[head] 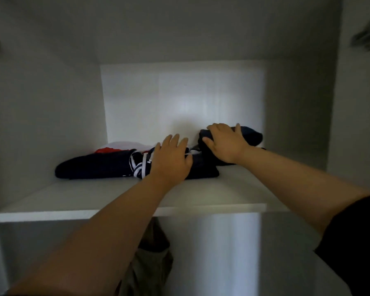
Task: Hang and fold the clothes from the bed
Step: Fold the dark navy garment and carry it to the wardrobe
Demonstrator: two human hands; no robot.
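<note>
A folded navy garment point(94, 167) with white stripes lies on the white wardrobe shelf point(115, 199). My left hand point(171, 159) rests flat on its right end, fingers straight. Behind it shows a bit of red and white cloth point(120, 146). To the right sits a second dark folded bundle point(252, 135) near the back wall. My right hand point(224, 142) grips this bundle from above, fingers curled over its top and thumb on its left side.
The shelf sits in a white wardrobe compartment with side walls point(51, 124) close on both sides. Below the shelf hangs an olive-grey garment point(152, 263). Blurred hinges point(367, 37) show on the open doors at the upper left and right.
</note>
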